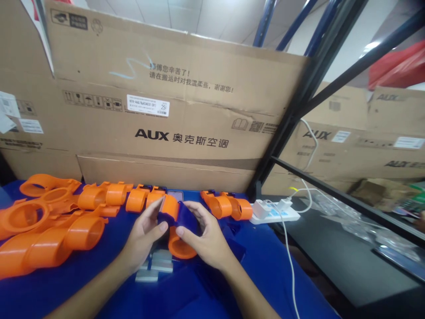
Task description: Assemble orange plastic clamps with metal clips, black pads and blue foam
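Note:
Both hands meet over the middle of the blue-covered table. Thumb and fingers of my left hand [146, 232] close on an orange plastic ring piece [170, 207], which has dark blue material along its lower edge. On the other side, my right hand [207, 237] grips a dark blue flexible strip [187, 219] that lies against the orange piece. Just below them is another orange ring [182, 246], partly covered by my right thumb; whether it joins the held piece I cannot tell. Small grey flat blocks [161, 261] lie on the table under my left hand.
Several orange ring parts [49, 246] crowd the left side. More orange rings [136, 199] with dark clips line the back, and others [221, 207] stand right of my hands. A white power strip [275, 213] with cables, a black rack post [292, 115] and a cardboard box [186, 119] border the table.

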`<state>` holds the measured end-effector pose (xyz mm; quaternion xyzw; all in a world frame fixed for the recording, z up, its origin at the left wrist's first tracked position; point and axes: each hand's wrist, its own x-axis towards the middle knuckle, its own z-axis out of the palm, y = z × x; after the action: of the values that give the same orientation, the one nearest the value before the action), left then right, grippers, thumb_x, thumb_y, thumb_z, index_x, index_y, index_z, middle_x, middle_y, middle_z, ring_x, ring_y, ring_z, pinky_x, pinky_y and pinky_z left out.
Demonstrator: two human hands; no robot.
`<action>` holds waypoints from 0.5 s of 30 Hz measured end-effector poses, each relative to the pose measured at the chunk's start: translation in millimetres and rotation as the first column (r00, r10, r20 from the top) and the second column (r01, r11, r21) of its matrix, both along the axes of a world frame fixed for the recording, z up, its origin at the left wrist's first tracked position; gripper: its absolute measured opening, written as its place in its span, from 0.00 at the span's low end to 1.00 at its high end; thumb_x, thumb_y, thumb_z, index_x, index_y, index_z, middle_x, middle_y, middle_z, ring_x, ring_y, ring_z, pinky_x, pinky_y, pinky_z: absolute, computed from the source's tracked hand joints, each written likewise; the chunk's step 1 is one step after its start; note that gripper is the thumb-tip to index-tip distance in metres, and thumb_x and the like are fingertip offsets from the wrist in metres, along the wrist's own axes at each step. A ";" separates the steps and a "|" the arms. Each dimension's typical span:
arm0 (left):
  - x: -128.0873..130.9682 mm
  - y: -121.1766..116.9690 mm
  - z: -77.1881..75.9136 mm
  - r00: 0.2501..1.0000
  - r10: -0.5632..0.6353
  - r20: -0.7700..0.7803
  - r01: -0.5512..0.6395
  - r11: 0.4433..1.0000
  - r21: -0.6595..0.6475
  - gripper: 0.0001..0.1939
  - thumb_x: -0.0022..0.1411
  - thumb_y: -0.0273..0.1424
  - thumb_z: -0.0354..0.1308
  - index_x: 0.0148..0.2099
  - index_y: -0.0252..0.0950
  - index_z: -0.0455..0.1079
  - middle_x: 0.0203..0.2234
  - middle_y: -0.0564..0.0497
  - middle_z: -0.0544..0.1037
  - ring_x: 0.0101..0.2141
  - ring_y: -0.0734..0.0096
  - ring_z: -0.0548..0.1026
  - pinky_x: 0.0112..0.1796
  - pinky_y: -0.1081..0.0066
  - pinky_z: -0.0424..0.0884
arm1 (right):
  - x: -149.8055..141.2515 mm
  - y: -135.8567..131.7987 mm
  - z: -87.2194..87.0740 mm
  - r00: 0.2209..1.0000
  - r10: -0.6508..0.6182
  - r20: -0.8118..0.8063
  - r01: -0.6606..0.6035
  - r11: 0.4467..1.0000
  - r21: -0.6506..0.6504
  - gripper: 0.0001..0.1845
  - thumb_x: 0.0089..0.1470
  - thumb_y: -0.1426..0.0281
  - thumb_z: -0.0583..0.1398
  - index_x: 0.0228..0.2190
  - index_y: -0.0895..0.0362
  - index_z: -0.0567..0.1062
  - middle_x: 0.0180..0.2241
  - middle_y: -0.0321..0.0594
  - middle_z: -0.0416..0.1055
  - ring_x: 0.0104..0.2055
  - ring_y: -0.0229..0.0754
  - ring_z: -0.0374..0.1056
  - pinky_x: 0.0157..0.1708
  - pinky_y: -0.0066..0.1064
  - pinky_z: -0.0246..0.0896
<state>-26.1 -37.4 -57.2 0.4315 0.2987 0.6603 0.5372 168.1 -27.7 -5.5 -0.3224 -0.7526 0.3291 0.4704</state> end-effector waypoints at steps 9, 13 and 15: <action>-0.6 -4.4 10.2 0.948 0.128 -0.292 -0.073 0.979 0.189 0.26 0.59 0.34 0.70 0.57 0.43 0.66 0.59 0.43 0.76 0.61 0.49 0.71 0.60 0.51 0.66 | 2.5 -2.5 -6.6 0.904 -0.324 0.278 0.094 0.786 0.611 0.31 0.57 0.58 0.68 0.58 0.55 0.71 0.52 0.53 0.73 0.53 0.55 0.71 0.48 0.47 0.70; -1.9 -2.0 6.9 0.932 0.185 -0.311 -0.135 0.975 0.177 0.21 0.58 0.34 0.70 0.51 0.42 0.67 0.55 0.44 0.79 0.56 0.49 0.76 0.57 0.49 0.69 | 2.1 -1.4 -8.3 0.889 -0.345 0.301 0.053 0.731 0.680 0.30 0.57 0.57 0.68 0.58 0.55 0.71 0.51 0.53 0.75 0.52 0.54 0.72 0.45 0.47 0.69; -3.7 -0.9 4.2 0.925 0.217 -0.312 -0.168 0.970 0.176 0.21 0.57 0.34 0.71 0.50 0.42 0.67 0.53 0.44 0.80 0.55 0.49 0.76 0.57 0.50 0.70 | 1.7 -1.0 -7.7 0.889 -0.346 0.300 0.052 0.726 0.686 0.31 0.57 0.56 0.68 0.58 0.55 0.71 0.51 0.52 0.75 0.52 0.54 0.72 0.45 0.46 0.69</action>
<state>-29.8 -38.3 -53.1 0.5423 0.3760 0.6488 0.3790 169.8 -28.7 -13.3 -0.2770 -0.8603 -0.0870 0.4191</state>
